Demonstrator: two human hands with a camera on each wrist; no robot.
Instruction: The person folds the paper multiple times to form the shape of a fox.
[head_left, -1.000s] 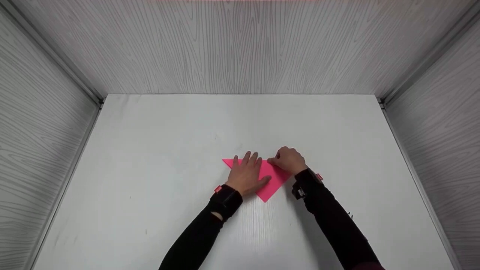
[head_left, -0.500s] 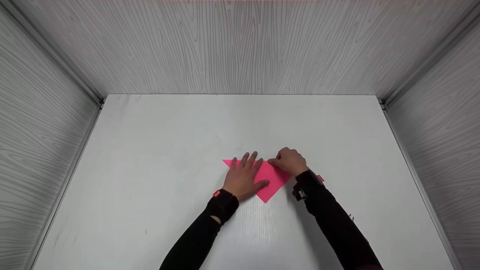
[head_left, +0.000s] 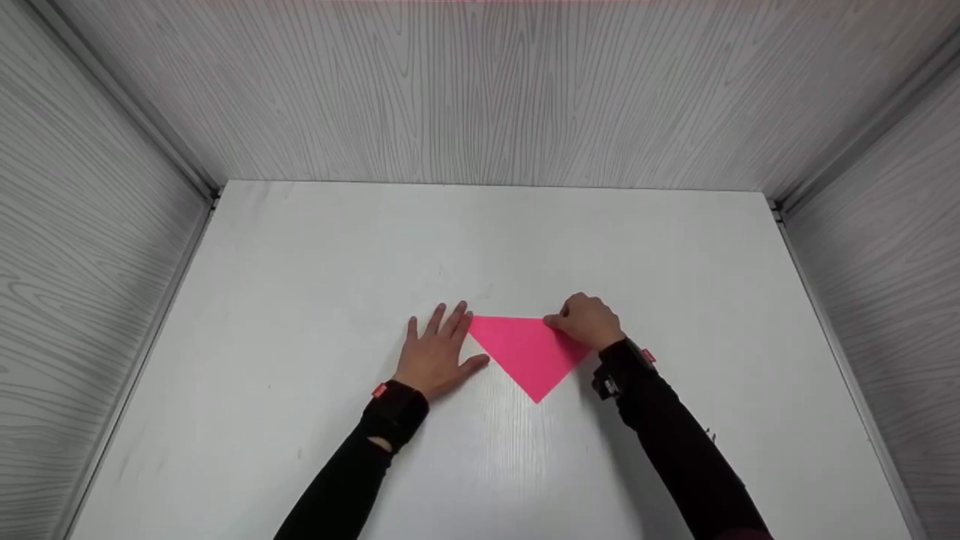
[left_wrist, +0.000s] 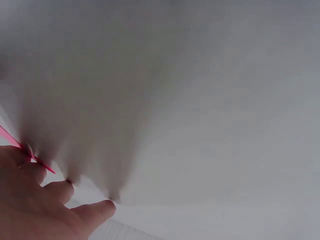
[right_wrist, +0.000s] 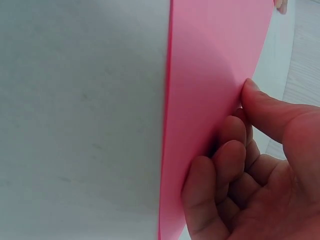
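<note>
A sheet of pink paper point(head_left: 529, 352), folded to a triangle, lies on the white table with one corner toward me and its long edge away. My left hand point(head_left: 431, 360) rests flat with spread fingers at the left corner; its index fingertip overlaps that corner, and its thumb is beside the slanting edge. In the left wrist view only a thin strip of the paper shows by the fingertips. My right hand point(head_left: 589, 321) holds the far edge right of the middle. In the right wrist view its thumb is at the edge of the paper point(right_wrist: 210, 65) and its fingers curl against the surface, hiding the right corner.
The white table point(head_left: 337, 247) spreads around the paper on all sides. Wood-grain panels stand at the back point(head_left: 480, 90), the left point(head_left: 90, 247) and the right point(head_left: 892, 247). Both wrists wear black bands over dark sleeves.
My left hand has slid left off the paper's middle to its left corner, uncovering most of the triangle. My right hand keeps its place on the far edge. The head view has shifted slightly.
</note>
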